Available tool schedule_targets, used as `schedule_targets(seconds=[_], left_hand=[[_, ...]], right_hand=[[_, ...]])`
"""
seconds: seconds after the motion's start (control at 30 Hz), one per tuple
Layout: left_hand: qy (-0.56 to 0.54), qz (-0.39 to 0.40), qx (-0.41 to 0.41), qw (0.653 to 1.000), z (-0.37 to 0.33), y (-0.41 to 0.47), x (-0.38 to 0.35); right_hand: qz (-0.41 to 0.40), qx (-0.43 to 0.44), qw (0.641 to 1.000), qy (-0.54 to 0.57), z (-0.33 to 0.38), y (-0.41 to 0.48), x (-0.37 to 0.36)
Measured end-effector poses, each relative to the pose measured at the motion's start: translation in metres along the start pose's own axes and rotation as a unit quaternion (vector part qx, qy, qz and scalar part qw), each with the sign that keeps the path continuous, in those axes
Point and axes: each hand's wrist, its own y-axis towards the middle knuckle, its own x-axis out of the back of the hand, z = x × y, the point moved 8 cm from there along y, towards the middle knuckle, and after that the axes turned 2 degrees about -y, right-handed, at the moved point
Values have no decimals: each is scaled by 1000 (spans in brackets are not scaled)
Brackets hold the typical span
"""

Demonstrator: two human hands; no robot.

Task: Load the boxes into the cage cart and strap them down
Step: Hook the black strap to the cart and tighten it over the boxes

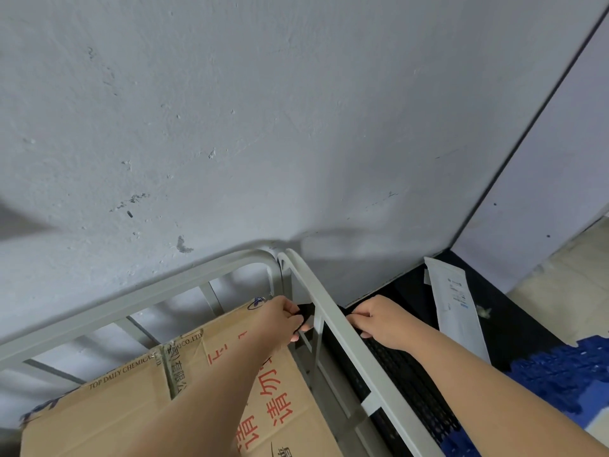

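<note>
Both hands pinch the strap [304, 312] at the cart rail [370, 374], left hand [280, 319] inside, right hand [375, 321] outside.

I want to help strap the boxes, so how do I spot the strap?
Find the grey cage cart with a cardboard box inside. At its side rail, near the corner, the left hand pinches the strap. It is the only black band among pale grey bars.

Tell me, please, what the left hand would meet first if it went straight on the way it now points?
Most likely the grey side rail, right ahead of the left hand, which pinches the black strap. The right hand grips the strap just beyond that rail. Depth is hard to judge here.
</note>
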Motion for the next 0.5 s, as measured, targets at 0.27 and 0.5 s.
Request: schedule_targets(seconds=[0.27, 0.5], left_hand=[[158, -37, -144, 976, -4, -54, -13], [200, 69, -167, 963, 1, -58, -71]], right_hand=[[5, -61, 996, 67, 0, -26, -13], [50, -187, 943, 270, -1, -42, -39]])
